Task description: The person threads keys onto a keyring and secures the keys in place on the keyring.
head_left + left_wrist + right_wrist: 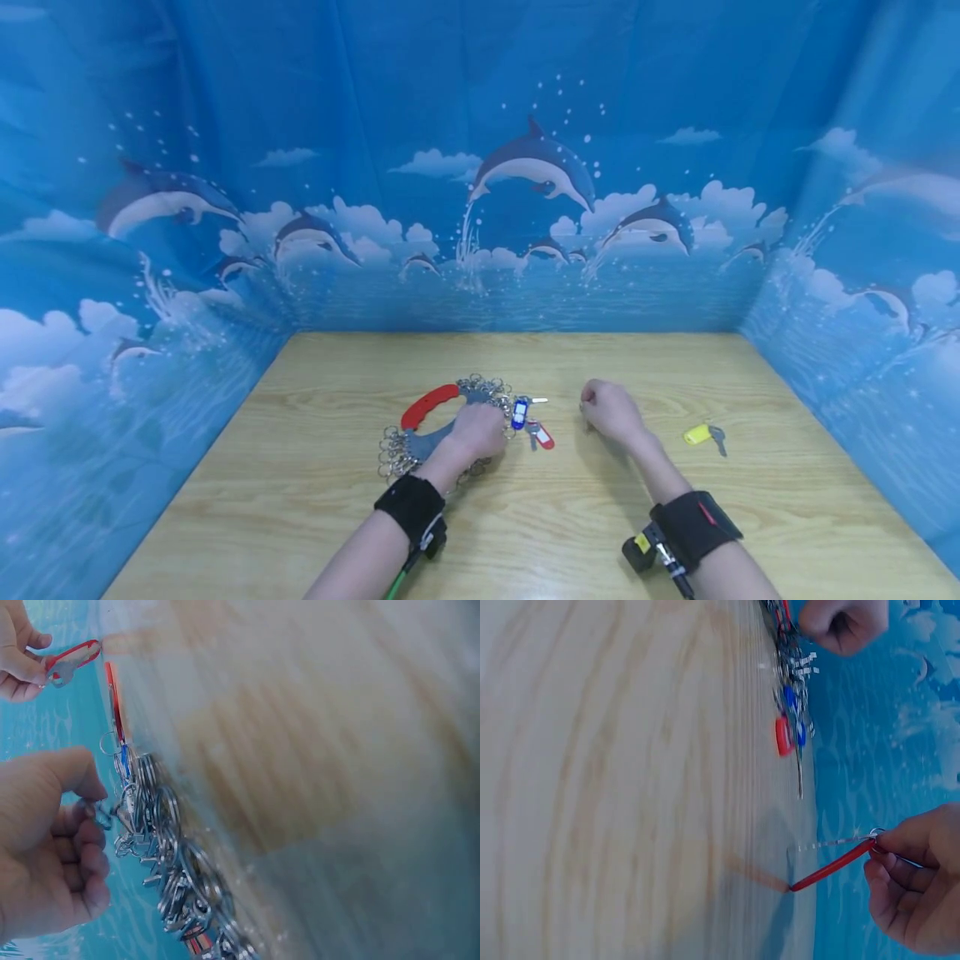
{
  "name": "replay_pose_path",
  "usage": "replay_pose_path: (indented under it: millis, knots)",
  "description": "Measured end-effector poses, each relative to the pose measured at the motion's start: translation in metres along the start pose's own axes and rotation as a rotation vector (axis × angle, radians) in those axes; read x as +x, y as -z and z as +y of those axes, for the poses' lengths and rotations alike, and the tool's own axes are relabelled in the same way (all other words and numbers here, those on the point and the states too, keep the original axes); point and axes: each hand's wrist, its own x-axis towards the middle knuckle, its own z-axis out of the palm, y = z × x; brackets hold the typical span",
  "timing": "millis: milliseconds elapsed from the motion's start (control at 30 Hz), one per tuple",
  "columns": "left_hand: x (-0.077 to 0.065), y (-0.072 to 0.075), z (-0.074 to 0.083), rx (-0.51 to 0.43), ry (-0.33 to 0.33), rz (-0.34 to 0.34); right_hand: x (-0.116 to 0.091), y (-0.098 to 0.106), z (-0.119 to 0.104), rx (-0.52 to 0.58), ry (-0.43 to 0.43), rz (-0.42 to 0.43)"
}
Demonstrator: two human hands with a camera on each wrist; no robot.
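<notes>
My left hand is over a key holder with a red handle and a curved grey plate edged with several metal clips and rings. Its thumb and index finger pinch a small metal clip at the holder's edge. To the right, my right hand pinches the ring end of a red key tag just above the table. A key hangs from the same ring. Between the hands lie a blue key tag, beside the clips, and another red tag with a key.
On the right of the wooden table lies a yellow key tag with its key. A blue dolphin-print curtain encloses the back and both sides. Both wrists wear black straps with cameras.
</notes>
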Motion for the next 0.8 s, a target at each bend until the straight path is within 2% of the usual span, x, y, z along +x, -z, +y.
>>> replay_pose_path:
  millis: [133, 300, 400, 600, 800]
  knots:
    - [0.001, 0.001, -0.003, -0.012, -0.002, 0.077, 0.002, -0.009, -0.008, 0.021, 0.015, -0.004]
    - [-0.001, 0.009, -0.005, -0.024, 0.015, 0.125, 0.003, -0.016, -0.02, 0.053, 0.041, -0.013]
    - [0.0, 0.012, -0.004, -0.06, 0.043, 0.095, 0.003, -0.02, -0.026, 0.072, 0.044, -0.033]
    - [0.005, 0.013, -0.004, -0.216, 0.112, -0.007, 0.006, -0.032, -0.034, 0.135, 0.026, -0.062]
    - [0.005, 0.013, -0.006, -0.308, 0.17, 0.003, 0.009, -0.046, -0.04, 0.216, -0.002, -0.089]
